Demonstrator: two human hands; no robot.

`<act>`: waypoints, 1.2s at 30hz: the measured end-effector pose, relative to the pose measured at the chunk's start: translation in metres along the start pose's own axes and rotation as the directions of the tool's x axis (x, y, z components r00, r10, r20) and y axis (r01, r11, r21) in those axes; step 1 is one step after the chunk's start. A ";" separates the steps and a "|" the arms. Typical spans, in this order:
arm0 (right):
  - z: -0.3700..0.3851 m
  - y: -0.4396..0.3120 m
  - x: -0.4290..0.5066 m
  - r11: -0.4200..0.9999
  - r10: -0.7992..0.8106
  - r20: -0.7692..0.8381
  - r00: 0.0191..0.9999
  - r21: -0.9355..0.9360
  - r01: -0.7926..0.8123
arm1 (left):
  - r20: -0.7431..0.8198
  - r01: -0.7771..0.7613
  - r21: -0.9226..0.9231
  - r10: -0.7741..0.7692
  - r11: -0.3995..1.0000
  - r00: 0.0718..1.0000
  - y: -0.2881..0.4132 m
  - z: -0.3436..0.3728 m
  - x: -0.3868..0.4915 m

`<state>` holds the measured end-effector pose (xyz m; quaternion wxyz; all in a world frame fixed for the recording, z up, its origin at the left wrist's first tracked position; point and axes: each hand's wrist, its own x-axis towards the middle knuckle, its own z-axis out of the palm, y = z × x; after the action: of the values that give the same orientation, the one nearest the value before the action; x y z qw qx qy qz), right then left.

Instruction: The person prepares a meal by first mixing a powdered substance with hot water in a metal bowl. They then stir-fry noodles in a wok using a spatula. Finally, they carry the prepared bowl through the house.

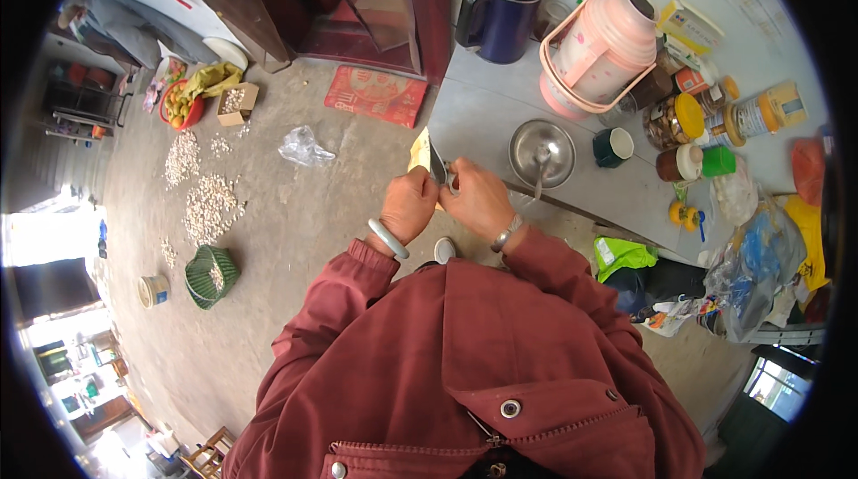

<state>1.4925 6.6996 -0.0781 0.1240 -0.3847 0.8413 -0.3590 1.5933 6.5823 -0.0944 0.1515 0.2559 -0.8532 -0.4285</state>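
Both hands meet in front of my chest, at the near left corner of a grey table [462, 103]. My left hand [409, 203] grips a yellow packet [420, 149] with its fingers curled. From the other side my right hand [481, 196] pinches the packet's edge, close against the left hand. A dark grey face of the packet shows between them; most of the rest is hidden by my fingers. Just right of my right hand, a stainless steel bowl [521, 167] rests on the table with a metal spoon [540, 174] in it. A dark green mug [605, 149] stands beside the bowl.
A dark blue electric kettle [509, 20] and a pink thermos jug [596, 43] stand farther back, near several jars [670, 122]. On the floor at left are small whitish pieces [211, 207], a green basket [221, 281], a plastic bag [305, 146] and a red mat [377, 95].
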 end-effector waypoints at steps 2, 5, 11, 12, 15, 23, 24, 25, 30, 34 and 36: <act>0.000 0.002 0.003 0.999 0.022 0.102 0.995 -0.047 -0.018 | 0.024 -0.056 0.024 0.055 0.998 0.998 0.001 -0.001 -0.002; -0.001 0.010 0.004 0.992 0.103 0.140 0.985 -0.085 -0.091 | 0.001 -0.052 0.054 0.052 0.997 0.999 -0.002 -0.007 -0.003; -0.005 0.022 0.001 0.986 0.127 0.133 0.983 0.091 -0.139 | 0.054 0.114 -0.123 -0.108 0.986 0.993 0.003 -0.023 -0.002; -0.006 0.022 0.001 0.977 0.135 0.147 0.980 0.143 -0.156 | 0.092 0.151 -0.181 -0.136 0.972 0.987 0.004 -0.025 -0.002; -0.011 0.020 0.001 0.989 0.074 0.100 0.992 0.118 -0.085 | 0.226 0.287 -0.416 -0.207 0.863 0.952 -0.001 -0.026 0.000; -0.024 0.016 -0.003 0.982 0.002 0.094 0.996 0.187 -0.020 | 0.403 0.621 -0.633 -0.488 0.463 0.774 -0.084 0.006 0.014; -0.025 0.015 -0.003 0.978 -0.004 0.092 0.996 0.207 -0.015 | 0.533 0.700 -0.626 -0.466 0.344 0.706 -0.091 0.011 0.014; -0.026 0.013 -0.004 0.973 0.006 0.106 0.994 0.230 -0.031 | 0.577 0.668 -0.696 -0.348 0.264 0.739 -0.096 0.017 0.013; -0.045 0.008 -0.003 0.943 0.109 0.194 0.975 0.289 -0.163 | 0.640 0.638 -0.768 -0.082 -0.047 0.764 -0.090 0.041 0.007; -0.065 0.025 -0.020 0.889 0.252 0.176 0.952 0.346 -0.299 | 0.640 0.640 -0.768 -0.081 -0.030 0.764 -0.086 0.044 0.011; -0.066 0.044 -0.037 0.977 0.196 -0.116 0.974 0.109 -0.183 | 0.640 0.641 -0.767 -0.100 -0.034 0.761 -0.088 0.045 0.014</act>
<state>1.4604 6.7799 -0.0643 0.1231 -0.2728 0.8617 -0.4099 1.5866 6.5598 -0.1914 -0.0231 0.2202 -0.2426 -0.9445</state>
